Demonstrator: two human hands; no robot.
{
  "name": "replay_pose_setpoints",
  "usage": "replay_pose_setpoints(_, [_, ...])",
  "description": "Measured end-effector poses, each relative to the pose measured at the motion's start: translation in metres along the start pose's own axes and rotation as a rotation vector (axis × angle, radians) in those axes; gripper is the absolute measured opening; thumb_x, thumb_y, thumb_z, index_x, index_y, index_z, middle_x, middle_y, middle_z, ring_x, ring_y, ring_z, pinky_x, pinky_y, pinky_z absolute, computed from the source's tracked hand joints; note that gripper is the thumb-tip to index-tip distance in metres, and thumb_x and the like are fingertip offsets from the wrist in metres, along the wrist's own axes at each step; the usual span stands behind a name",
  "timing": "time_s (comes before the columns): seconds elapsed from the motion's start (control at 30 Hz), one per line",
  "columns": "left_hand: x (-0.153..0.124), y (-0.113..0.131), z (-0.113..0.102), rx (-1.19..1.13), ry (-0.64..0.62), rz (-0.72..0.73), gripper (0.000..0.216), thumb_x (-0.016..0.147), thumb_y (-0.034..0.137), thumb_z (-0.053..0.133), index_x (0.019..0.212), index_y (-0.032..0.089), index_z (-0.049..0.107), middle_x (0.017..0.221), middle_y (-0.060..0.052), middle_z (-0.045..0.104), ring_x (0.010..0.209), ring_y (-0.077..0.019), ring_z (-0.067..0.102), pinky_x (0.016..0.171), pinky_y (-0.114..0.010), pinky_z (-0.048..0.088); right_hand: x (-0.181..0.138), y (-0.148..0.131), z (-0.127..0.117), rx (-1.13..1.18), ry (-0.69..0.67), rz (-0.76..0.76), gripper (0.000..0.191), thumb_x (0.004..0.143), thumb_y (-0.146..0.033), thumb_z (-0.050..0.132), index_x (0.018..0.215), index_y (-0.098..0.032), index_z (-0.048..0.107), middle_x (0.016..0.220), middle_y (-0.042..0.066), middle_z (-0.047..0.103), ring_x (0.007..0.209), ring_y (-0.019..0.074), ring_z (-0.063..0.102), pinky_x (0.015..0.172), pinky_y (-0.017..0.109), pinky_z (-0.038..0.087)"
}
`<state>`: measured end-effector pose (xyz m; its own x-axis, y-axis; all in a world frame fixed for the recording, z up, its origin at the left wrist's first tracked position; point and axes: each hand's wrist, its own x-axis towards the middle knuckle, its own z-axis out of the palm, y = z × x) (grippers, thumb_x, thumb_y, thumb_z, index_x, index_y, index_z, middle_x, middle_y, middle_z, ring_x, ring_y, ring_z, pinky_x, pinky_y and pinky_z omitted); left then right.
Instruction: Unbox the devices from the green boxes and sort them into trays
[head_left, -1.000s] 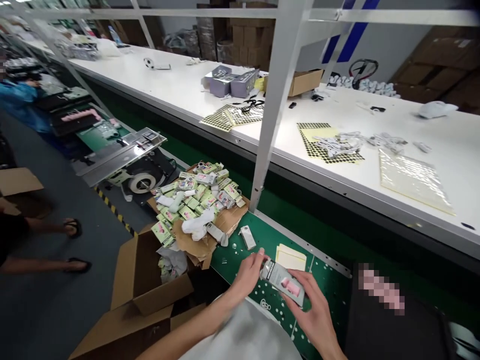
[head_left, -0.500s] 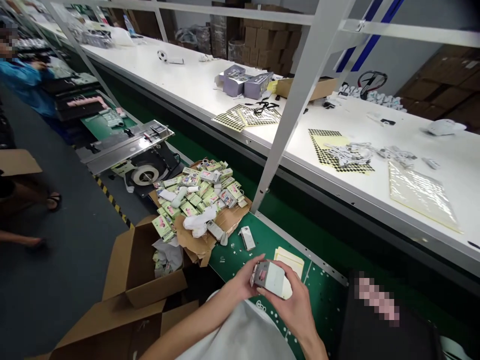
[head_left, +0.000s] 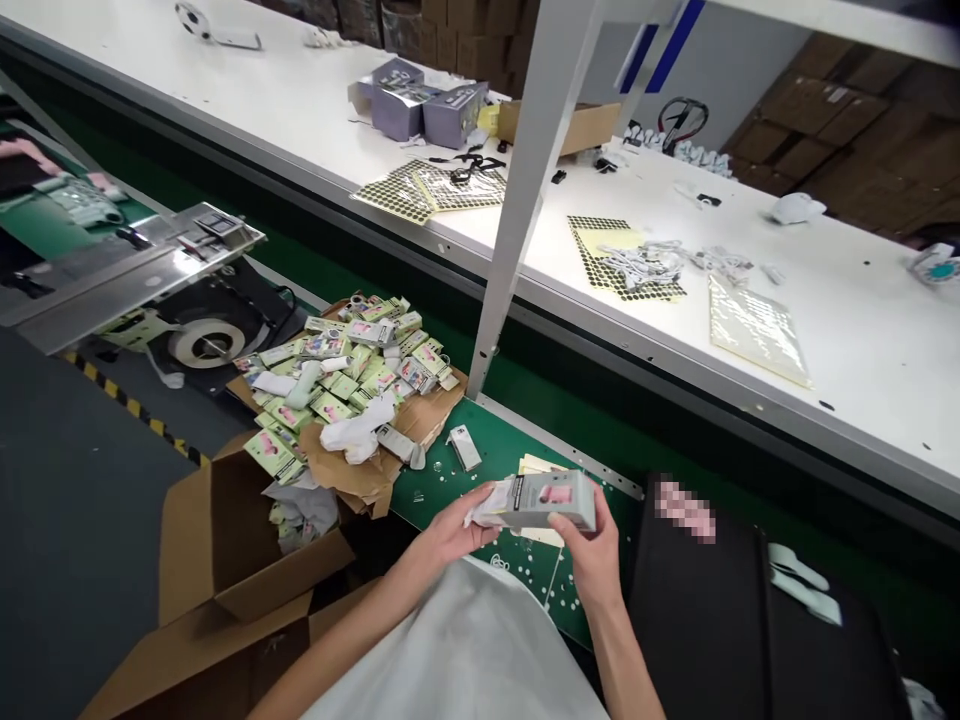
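A small grey carton (head_left: 553,497) with a pink picture on its side lies in front of me, held above the green surface. My right hand (head_left: 592,550) grips its right end, thumb on the near side and fingers behind. At the carton's left end, my left hand (head_left: 459,523) is closed on a whitish crumpled wrapper (head_left: 491,505); whether this wrapper sits partly inside the carton I cannot tell. Beneath and behind the carton are cream paper sheets (head_left: 541,537). Another small white box (head_left: 464,448) lies on the green surface (head_left: 431,490) to the left.
A heap of green-and-white small boxes (head_left: 360,375) lies on brown cardboard at left. Below it stands an open carton (head_left: 187,540). A metal post (head_left: 517,230) rises before the white table (head_left: 300,130). At right is a black surface (head_left: 697,620) with pale green pieces (head_left: 806,585).
The carton has turned so its printed long side faces me. My left hand has shifted to its left end, where the whitish wrapper now shows. The view has swung to the right.
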<state>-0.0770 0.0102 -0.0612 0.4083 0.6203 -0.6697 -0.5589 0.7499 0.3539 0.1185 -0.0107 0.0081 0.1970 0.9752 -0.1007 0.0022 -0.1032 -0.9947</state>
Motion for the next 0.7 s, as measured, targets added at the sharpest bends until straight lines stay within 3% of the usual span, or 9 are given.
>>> replay_pose_setpoints(0.13, [-0.002, 0.008, -0.008, 0.065, 0.056, 0.051, 0.048, 0.064, 0.037, 0.091, 0.104, 0.022, 0.070, 0.110, -0.007, 0.075, 0.103, -0.0268, 0.071, 0.082, -0.035, 0.057, 0.006, 0.014, -0.010, 0.178, 0.157, 0.025, 0.065, 0.083, -0.056, 0.069, 0.137, -0.021, 0.056, 0.121, 0.015, 0.071, 0.109, 0.0310, 0.069, 0.093, 0.046, 0.057])
replay_pose_setpoints(0.27, [-0.004, 0.021, -0.018, 0.073, 0.114, 0.077, 0.045, 0.070, 0.033, 0.088, 0.110, 0.022, 0.070, 0.116, -0.007, 0.074, 0.104, -0.0264, 0.071, 0.079, -0.033, 0.059, 0.014, 0.021, -0.013, 0.356, 0.208, 0.093, 0.061, 0.090, -0.064, 0.055, 0.138, -0.027, 0.055, 0.126, 0.013, 0.070, 0.113, 0.0313, 0.068, 0.101, 0.054, 0.052])
replay_pose_setpoints(0.53, [0.004, 0.032, -0.024, -0.155, 0.237, 0.102, 0.023, 0.087, 0.006, 0.068, 0.108, 0.016, 0.068, 0.107, -0.009, 0.075, 0.084, -0.0176, 0.075, 0.064, -0.022, 0.062, 0.028, 0.049, -0.011, 0.794, 0.224, 0.289, 0.039, 0.083, -0.060, 0.070, 0.112, -0.033, 0.069, 0.122, 0.003, 0.073, 0.121, 0.0261, 0.065, 0.106, 0.046, 0.050])
replay_pose_setpoints(0.6, [0.014, 0.028, -0.029, -0.167, 0.304, 0.117, 0.019, 0.090, 0.005, 0.065, 0.106, 0.015, 0.068, 0.107, -0.010, 0.075, 0.084, -0.0172, 0.075, 0.066, -0.022, 0.063, 0.034, 0.069, -0.012, 0.764, 0.303, 0.316, 0.041, 0.078, -0.056, 0.076, 0.109, -0.032, 0.069, 0.118, 0.001, 0.074, 0.119, 0.0251, 0.066, 0.102, 0.044, 0.053])
replay_pose_setpoints(0.7, [0.031, 0.019, -0.042, -0.153, 0.427, 0.128, 0.012, 0.092, 0.005, 0.063, 0.099, 0.014, 0.068, 0.104, -0.010, 0.076, 0.084, -0.0160, 0.075, 0.072, -0.022, 0.063, 0.042, 0.101, -0.019, 0.506, 0.343, 0.304, 0.047, 0.066, -0.043, 0.086, 0.105, -0.026, 0.068, 0.110, 0.002, 0.076, 0.116, 0.0264, 0.067, 0.100, 0.043, 0.055])
